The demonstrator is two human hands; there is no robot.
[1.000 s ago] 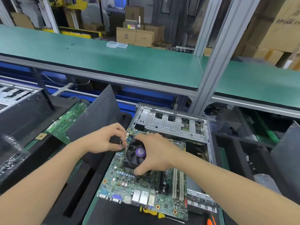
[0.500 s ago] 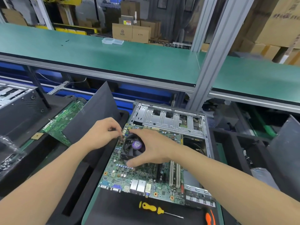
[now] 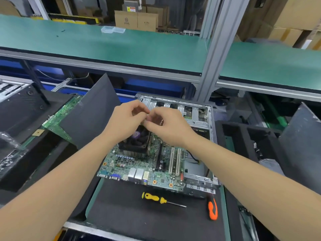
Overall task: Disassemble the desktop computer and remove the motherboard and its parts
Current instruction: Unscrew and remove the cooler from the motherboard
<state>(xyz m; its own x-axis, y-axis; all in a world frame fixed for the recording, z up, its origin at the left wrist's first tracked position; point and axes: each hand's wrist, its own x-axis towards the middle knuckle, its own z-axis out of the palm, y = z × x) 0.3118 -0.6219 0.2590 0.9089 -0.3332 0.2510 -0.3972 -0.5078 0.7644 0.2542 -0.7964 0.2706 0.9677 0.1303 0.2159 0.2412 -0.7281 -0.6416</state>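
At centre frame, above the cooler fan (image 3: 137,141), a person's two grips meet fingertip to fingertip. The left grip (image 3: 126,119) and the right grip (image 3: 166,126) are both curled, and thumbs and forefingers pinch a small pale part (image 3: 146,118) between them; it is too small to identify. Both grips hover just clear of the fan, which sits directly beneath them, its purple hub label showing below the left wrist.

The fan is mounted on the green motherboard (image 3: 147,164), which lies below the grips toward the lower middle of the frame, its port row facing the camera and two white slots on its right side. The board lies tilted over the open metal computer case (image 3: 196,115), whose drive bays show just beyond the right grip.

Below the board, on a black mat (image 3: 121,220) covering the surface (image 3: 224,214), lie a yellow-handled screwdriver (image 3: 152,197) and, to its right, an orange-handled tool (image 3: 212,209), both well apart from the grips.

Left of centre, a dark sheet (image 3: 92,110) leans over a second green circuit board (image 3: 57,119). Across the upper frame runs a green shelf (image 3: 121,44) carrying clear plastic boxes (image 3: 112,29), with cardboard cartons (image 3: 136,20) behind.
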